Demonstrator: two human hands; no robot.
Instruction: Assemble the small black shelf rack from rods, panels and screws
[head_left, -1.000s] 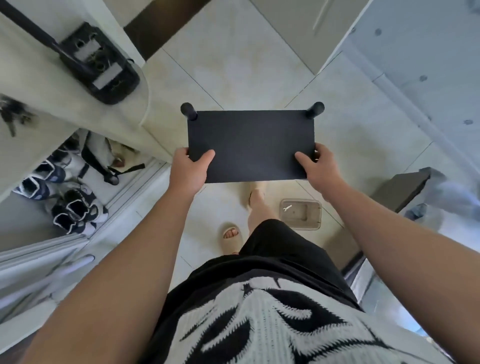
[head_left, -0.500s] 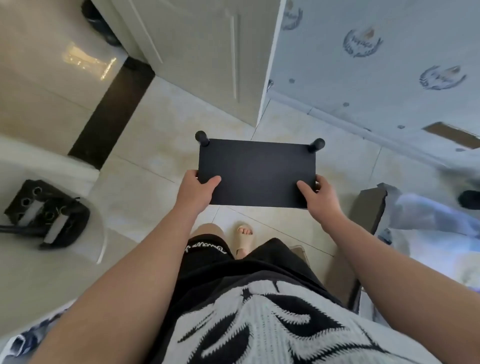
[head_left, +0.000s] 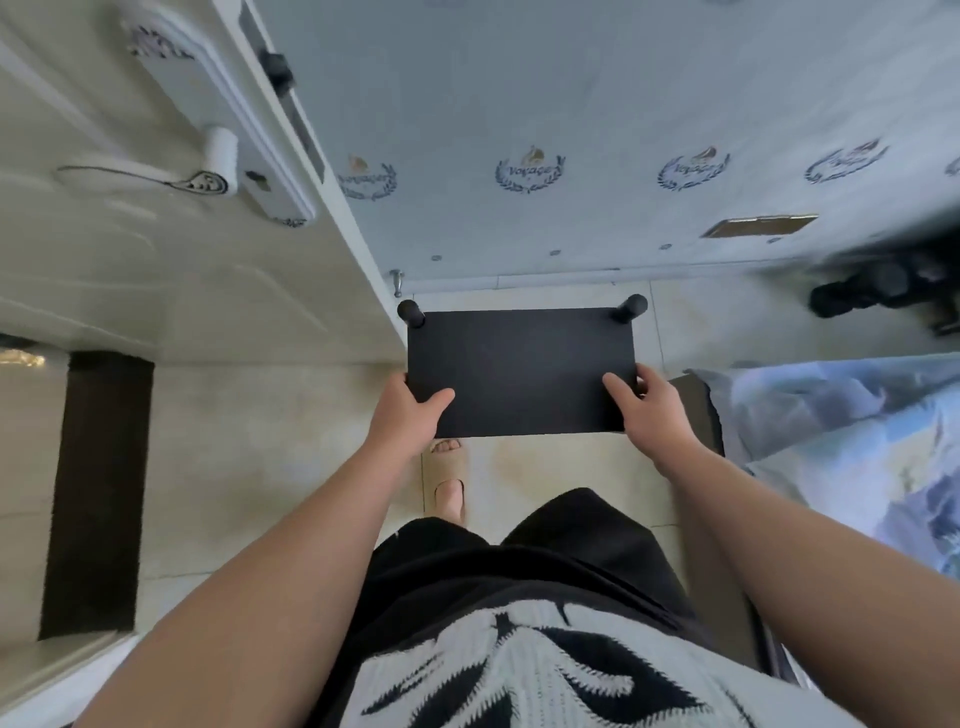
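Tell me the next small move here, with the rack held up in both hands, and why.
Probably lower the rack onto the floor by the wall. The left hand and right hand grip its near corners, it hangs level above the tiles, and rods show at both far corners, so it looks assembled.

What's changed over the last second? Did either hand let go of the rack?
The person has turned and stepped toward the patterned wall, carrying the black rack along. The shoes, table and floor tray have left the view; the door and bedding now lie to either side. Nothing was let go: the left hand and right hand grip its near corners as before, thumbs on top.
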